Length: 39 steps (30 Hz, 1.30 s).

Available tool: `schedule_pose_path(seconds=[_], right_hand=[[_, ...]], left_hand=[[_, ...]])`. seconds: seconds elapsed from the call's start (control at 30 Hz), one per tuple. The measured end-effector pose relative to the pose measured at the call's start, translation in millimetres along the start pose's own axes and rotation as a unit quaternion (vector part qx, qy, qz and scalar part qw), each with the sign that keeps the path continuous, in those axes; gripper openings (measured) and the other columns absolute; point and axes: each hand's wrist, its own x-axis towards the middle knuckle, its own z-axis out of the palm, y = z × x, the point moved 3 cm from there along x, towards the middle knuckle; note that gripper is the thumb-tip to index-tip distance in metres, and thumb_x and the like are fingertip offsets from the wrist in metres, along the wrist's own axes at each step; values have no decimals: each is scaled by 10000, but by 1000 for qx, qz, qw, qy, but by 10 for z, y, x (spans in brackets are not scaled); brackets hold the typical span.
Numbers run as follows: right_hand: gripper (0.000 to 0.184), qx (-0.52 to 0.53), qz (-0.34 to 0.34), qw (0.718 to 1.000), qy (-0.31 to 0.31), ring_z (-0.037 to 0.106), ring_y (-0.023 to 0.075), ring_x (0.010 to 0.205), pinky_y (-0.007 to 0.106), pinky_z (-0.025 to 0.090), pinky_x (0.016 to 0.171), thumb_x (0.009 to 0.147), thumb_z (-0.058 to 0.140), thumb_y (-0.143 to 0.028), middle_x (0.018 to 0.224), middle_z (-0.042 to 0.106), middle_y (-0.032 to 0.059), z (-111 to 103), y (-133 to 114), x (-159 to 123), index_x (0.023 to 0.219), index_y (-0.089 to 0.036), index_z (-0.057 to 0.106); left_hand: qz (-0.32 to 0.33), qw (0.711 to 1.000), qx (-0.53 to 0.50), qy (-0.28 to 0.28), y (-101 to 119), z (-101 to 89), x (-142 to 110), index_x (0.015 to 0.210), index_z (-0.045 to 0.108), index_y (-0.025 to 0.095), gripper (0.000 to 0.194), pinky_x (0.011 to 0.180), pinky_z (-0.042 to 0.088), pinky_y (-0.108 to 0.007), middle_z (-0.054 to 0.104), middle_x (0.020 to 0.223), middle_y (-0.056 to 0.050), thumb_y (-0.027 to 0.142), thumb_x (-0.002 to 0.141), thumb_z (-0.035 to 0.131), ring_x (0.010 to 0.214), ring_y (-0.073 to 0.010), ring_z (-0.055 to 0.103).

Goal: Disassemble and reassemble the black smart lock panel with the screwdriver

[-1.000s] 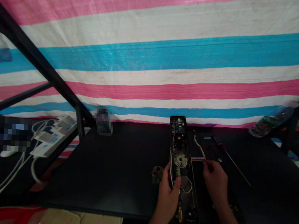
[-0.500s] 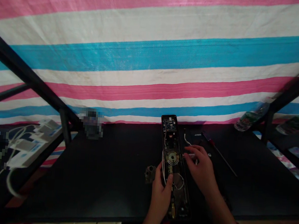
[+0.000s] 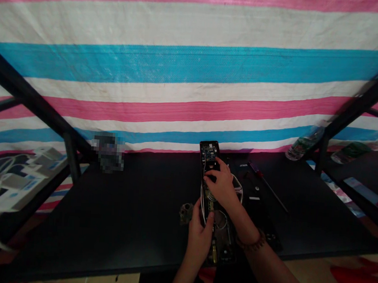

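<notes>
A long, narrow black electronic device housing (image 3: 229,248) lies open on the black table, a circuit board (image 3: 210,153) at its far end. White wires (image 3: 203,207) run along its left side, and a brass-coloured part (image 3: 214,253) sits near its close end. My left hand (image 3: 199,232) grips the housing around its lower half, thumb over the inside. Over the upper half, my right hand (image 3: 220,184) is closed in a pinch on a white wire (image 3: 241,190), which loops out on the right; the fingertips partly hide it. The round part beneath is mostly covered.
A small, dark metal-looking part (image 3: 185,212) lies left of the housing. To the right are a long screwdriver (image 3: 271,188), a small white piece (image 3: 257,188) and a dark flat panel (image 3: 267,224). A plastic bottle (image 3: 300,147) leans by the right frame; power strips (image 3: 27,182) stand left.
My right hand has moved from the housing's right side up and left over its upper half, and the white wire has shifted with it. My left hand keeps its hold. The view has shifted slightly.
</notes>
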Motion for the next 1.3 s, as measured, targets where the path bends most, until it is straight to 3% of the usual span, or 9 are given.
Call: schedule_pose_path(seconds=[0.1, 0.67, 1.3], right_hand=[[96, -3, 11, 1000, -5, 350, 377, 1466, 645, 264, 1167, 803, 711, -175, 1580, 445, 62, 23, 6, 5, 793, -243, 777], [128, 28, 31, 998, -55, 432, 352, 1429, 585, 289, 1182, 778, 734, -144, 1607, 437, 50, -12, 62, 120, 739, -245, 802], [142, 46, -38, 996, -73, 416, 319, 1462, 527, 314, 1200, 770, 726, -121, 1629, 412, 50, -33, 158, 108, 779, -239, 805]], left_hand=[[1, 1000, -3, 5, -5, -1, 7, 1402, 511, 179, 526, 1051, 505, -418, 701, 1314, -145, 396, 934, 611, 1234, -280, 663], [11, 1000, 3, 4, 28, 10, 14, 1385, 514, 178, 505, 1038, 505, -405, 704, 1302, -136, 401, 940, 601, 1208, -266, 672], [-2, 1000, 3, 9, 54, 6, 11, 1387, 520, 185, 543, 1037, 504, -402, 713, 1287, -131, 425, 914, 634, 1206, -277, 675]])
